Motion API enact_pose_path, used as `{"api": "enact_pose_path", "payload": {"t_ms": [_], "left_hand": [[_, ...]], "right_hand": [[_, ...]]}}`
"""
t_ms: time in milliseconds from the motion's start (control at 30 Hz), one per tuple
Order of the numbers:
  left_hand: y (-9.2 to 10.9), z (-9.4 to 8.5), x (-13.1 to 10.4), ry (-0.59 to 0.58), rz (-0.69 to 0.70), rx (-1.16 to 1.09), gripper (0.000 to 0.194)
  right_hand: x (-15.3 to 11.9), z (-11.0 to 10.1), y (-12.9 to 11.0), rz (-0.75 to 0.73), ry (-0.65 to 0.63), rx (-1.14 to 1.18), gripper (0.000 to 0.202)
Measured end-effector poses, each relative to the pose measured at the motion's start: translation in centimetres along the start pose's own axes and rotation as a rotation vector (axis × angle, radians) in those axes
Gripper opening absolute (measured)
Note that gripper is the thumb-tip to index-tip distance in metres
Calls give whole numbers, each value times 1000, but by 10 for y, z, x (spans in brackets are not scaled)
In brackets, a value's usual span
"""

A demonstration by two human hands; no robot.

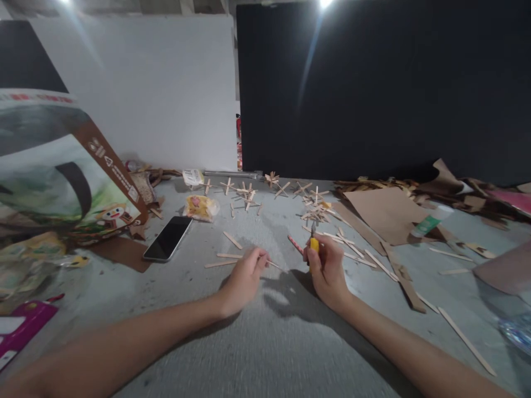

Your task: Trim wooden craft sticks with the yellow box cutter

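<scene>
My left hand [248,275], near the middle of the grey table [207,354], pinches a thin wooden stick [273,264] whose end points right. To its right, my right hand [327,271] is closed around a yellow cutter [314,251] with its tip pointing up and away. A red patterned pen-like item [295,244] shows just left of the right hand; whether the fingers touch it is unclear. Loose wooden sticks [219,264] lie left of my left hand, and more sticks [363,260] lie beyond and right of my right hand.
A phone [168,239] and a yellow packet [200,208] lie at the left, beside a large printed bag [103,182]. Crossed stick pieces [248,193] stand toward the back. Brown cardboard [384,213], a glue stick [432,221] and a clear plastic item [516,331] are at the right.
</scene>
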State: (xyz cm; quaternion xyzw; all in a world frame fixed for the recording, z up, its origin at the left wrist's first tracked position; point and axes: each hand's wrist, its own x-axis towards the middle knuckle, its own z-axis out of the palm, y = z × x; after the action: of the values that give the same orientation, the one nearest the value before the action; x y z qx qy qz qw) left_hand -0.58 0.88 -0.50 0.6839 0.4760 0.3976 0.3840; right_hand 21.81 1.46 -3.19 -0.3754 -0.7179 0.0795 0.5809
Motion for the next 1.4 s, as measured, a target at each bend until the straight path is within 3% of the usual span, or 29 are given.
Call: {"api": "enact_pose_path", "payload": {"t_ms": [133, 267, 400, 633, 833, 1033, 1200, 1400], "left_hand": [[1, -11, 10, -22, 64, 135, 15], [-9, -18, 19, -66, 23, 127, 13], [-17, -16, 21, -44, 99, 256, 8], [-14, -13, 19, -81, 164, 349, 6], [-14, -12, 18, -107, 171, 335, 7], [-16, -13, 16, -117, 174, 305, 6], [-13, -13, 13, -100, 229, 359, 16], [-7, -12, 6, -17, 261, 573, 18]], "right_hand": [[4, -4, -8, -19, -88, 22, 24], [4, -4, -11, 132, -95, 144, 29], [-2, -5, -7, 257, -103, 216, 33], [-1, -4, -6, 142, -222, 85, 44], [1, 2, -6, 186, -143, -2, 26], [4, -8, -10, 221, -178, -64, 25], [6, -13, -20, 198, -263, -10, 33], [1, -5, -11, 259, -113, 126, 28]]}}
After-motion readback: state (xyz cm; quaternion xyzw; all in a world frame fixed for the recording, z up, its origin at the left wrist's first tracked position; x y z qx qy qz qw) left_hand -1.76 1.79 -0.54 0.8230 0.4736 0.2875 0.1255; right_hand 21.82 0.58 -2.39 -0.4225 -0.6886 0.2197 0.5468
